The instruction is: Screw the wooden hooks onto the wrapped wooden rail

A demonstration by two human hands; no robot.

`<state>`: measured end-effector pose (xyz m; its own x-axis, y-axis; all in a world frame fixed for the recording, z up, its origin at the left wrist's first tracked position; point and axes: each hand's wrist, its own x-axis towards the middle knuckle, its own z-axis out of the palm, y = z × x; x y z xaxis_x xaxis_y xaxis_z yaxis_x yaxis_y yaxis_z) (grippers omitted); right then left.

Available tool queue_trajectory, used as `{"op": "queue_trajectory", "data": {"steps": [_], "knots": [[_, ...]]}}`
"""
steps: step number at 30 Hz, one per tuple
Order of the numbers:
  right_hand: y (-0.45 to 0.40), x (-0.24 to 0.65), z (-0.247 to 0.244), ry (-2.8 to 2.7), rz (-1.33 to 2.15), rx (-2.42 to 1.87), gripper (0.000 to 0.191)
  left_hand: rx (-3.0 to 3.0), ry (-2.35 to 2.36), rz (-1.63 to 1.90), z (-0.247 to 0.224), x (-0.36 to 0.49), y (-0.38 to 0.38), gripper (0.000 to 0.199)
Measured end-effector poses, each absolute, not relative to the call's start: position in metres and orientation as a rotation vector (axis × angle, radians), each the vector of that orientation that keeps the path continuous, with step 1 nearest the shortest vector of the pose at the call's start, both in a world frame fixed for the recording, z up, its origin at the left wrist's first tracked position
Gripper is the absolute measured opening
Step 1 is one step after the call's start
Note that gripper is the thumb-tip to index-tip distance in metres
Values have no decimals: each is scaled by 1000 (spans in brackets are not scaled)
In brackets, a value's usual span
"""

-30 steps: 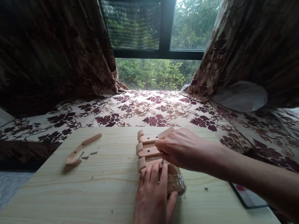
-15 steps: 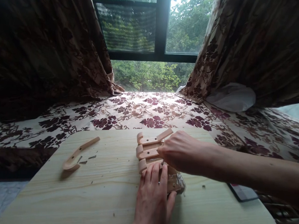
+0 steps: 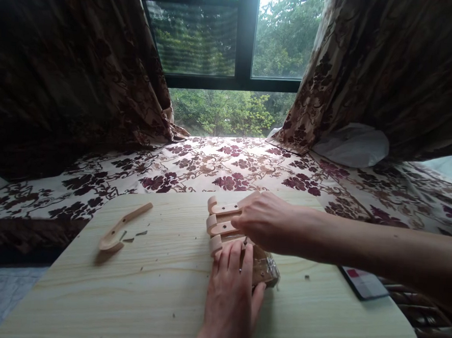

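Right here, the person's left hand (image 3: 229, 286) clamps down on a brown wooden block (image 3: 264, 269) at the middle of the pale table (image 3: 133, 306), fingers stretched over it and the nearest hook (image 3: 216, 244), thumb set apart along its near edge. The block's right end glints with clear wrapping. Two more curved wooden hooks, a middle one (image 3: 224, 227) and a far one (image 3: 225, 209), line up beyond the first, curled ends all to the left. Over them comes the right hand (image 3: 267, 220), fingers drawn together in a fist; from where I stand I can't tell what they close around, though a small dark metal piece (image 3: 246, 240) shows just below. Well off to the left lies a loose hook (image 3: 125, 223), a few small metal screws (image 3: 128, 240) beside it.
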<state>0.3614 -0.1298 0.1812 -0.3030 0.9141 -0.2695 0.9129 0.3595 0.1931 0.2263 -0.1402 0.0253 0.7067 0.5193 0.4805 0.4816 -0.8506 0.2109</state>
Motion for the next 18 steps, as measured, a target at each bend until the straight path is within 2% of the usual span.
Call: {"op": "queue_trajectory", "data": {"steps": [13,18], "knots": [[-128,359,197,2266,-32,1585,15,2812,829,789,25,225,-139,53],[-129,362,192,2233,-1,1641,10,2819,822,791,25,225,-139,55]]}}
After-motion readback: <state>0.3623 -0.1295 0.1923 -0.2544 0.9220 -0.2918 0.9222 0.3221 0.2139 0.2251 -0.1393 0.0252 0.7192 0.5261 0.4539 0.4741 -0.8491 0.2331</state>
